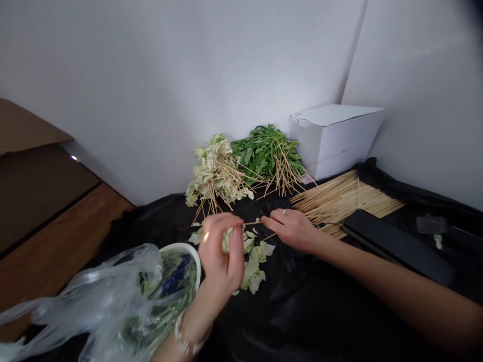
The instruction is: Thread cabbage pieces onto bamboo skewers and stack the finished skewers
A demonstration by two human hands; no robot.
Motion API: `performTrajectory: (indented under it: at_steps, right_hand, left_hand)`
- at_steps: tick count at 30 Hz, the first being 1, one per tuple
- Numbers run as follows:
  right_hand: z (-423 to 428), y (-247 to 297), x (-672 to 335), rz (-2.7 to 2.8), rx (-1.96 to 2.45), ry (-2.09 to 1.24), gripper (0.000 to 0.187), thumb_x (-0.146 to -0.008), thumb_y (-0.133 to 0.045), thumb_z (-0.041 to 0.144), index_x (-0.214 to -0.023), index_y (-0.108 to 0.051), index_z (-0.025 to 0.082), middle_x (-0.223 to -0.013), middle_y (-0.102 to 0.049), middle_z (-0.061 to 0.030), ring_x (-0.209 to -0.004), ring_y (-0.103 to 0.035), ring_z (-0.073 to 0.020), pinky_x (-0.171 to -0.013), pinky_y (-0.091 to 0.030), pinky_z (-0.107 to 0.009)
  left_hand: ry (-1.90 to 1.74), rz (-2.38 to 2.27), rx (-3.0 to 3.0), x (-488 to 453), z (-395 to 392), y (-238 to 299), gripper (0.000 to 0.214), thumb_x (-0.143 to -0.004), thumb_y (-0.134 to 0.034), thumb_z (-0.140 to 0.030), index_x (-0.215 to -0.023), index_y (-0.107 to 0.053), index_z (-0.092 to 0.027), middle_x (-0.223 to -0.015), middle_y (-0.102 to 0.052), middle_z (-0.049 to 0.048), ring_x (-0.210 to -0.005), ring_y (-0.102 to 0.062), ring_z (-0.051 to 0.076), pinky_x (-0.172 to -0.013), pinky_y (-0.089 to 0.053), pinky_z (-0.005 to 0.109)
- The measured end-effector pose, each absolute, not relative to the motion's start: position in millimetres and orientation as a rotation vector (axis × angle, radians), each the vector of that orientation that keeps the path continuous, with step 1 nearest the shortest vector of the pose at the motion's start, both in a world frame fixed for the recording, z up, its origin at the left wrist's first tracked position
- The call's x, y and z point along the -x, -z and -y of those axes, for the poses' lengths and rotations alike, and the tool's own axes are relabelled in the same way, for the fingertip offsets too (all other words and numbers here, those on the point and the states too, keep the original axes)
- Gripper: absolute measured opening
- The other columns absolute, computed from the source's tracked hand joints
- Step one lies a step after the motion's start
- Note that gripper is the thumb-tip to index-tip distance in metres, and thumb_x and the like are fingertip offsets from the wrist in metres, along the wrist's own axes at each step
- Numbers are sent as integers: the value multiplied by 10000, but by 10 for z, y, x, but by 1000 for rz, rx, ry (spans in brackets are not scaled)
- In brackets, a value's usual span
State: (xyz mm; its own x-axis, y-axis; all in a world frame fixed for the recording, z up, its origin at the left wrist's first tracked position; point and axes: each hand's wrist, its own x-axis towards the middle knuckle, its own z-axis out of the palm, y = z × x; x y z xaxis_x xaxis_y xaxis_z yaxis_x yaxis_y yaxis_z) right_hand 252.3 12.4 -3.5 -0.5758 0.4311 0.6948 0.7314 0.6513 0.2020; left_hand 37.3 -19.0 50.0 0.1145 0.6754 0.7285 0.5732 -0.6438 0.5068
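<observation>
My left hand (222,259) is raised above the black cloth (302,306), fingers pinched round a pale cabbage piece (227,238) at the tip of a thin bamboo skewer (252,222). My right hand (292,229) grips the other end of that skewer, fingers closed, a ring on one finger. Loose pale cabbage leaves (253,261) lie on the cloth just under both hands. A white bowl (184,249) with greens stands beside my left wrist.
Behind the hands lie a heap of cabbage skewers (215,176) and a heap of green-leaf skewers (267,156). Bare skewers (339,198) lie in a bundle at right, by a white box (332,136) and a black flat object (396,246). A clear plastic bag (94,301) sits at lower left.
</observation>
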Motion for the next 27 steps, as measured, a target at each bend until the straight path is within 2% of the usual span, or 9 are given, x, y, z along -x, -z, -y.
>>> performTrajectory:
  at_steps: [4, 9, 11, 14, 17, 20, 23, 25, 27]
  right_hand:
    - [-158, 54, -2587, 2243, 1122, 637, 228, -909, -486, 97, -1058, -646, 159, -820, -592, -44, -721, -493, -164, -597, -295, -289]
    - [-171, 59, -2592, 2329, 1189, 547, 186, -894, -518, 108, -1003, -658, 161, -829, -607, -49, -754, -508, -170, -620, -306, -288]
    - [-169, 61, -2587, 2328, 1186, 547, 186, -896, -516, 112, -1000, -663, 160, -823, -609, -49, -761, -509, -173, -627, -311, -291]
    - [-172, 65, -2593, 2289, 1161, 574, 205, -900, -516, 117, -1035, -666, 154, -822, -614, -48, -766, -510, -175, -630, -319, -294]
    - [-177, 70, -2609, 2278, 1086, 615, 229, -903, -510, 118, -1076, -660, 134, -821, -614, -51, -766, -505, -179, -633, -329, -300]
    - [-169, 79, -2614, 2276, 981, 673, 265, -909, -481, 107, -1119, -643, 106, -812, -609, -57, -763, -494, -184, -634, -335, -309]
    - [-141, 96, -2596, 2246, 916, 703, 300, -908, -465, 88, -1164, -621, 95, -786, -598, -49, -738, -484, -184, -603, -328, -315]
    - [-114, 112, -2572, 2240, 901, 703, 319, -909, -462, 85, -1193, -607, 92, -790, -601, -47, -721, -482, -180, -588, -330, -317]
    - [-81, 127, -2544, 2252, 892, 692, 341, -912, -455, 86, -1225, -591, 85, -812, -614, -52, -715, -489, -174, -587, -345, -317]
  left_hand:
    - [-1199, -1480, -2286, -511, 197, -402, 106, -933, -509, -253, -889, -587, -196, -782, -609, 13, -719, -590, 159, -683, -476, 289]
    - [-649, -1662, -2510, -387, 401, -3, 241, -788, -673, -415, -813, -563, -202, -830, -624, 54, -826, -605, 250, -719, -451, 346]
    - [-544, -1687, -2503, -350, 423, 36, 184, -793, -665, -366, -807, -574, -206, -829, -636, 55, -833, -609, 257, -721, -444, 349]
    - [-626, -1628, -2364, -304, 378, 23, 125, -898, -526, -282, -804, -578, -216, -791, -645, 27, -769, -616, 209, -698, -431, 314]
    - [-949, -1627, -2124, -249, 325, 14, 163, -950, -463, -328, -886, -563, -217, -775, -637, 4, -681, -594, 165, -649, -418, 280]
    - [-1253, -1629, -1846, -216, 313, 42, 172, -936, -503, -374, -906, -548, -210, -699, -580, -24, -604, -538, 134, -603, -399, 251]
    - [-1330, -1470, -1491, -251, 329, 84, 205, -897, -563, -401, -954, -542, -205, -637, -538, -51, -547, -491, 106, -554, -384, 218]
    - [-1278, -1328, -1247, -294, 340, 101, 303, -851, -628, -414, -1054, -535, -208, -632, -551, -64, -526, -495, 92, -536, -391, 198]
    - [-1229, -1208, -1085, -319, 342, 100, 509, -781, -716, -393, -1208, -501, -220, -725, -637, -41, -594, -573, 98, -594, -440, 200]
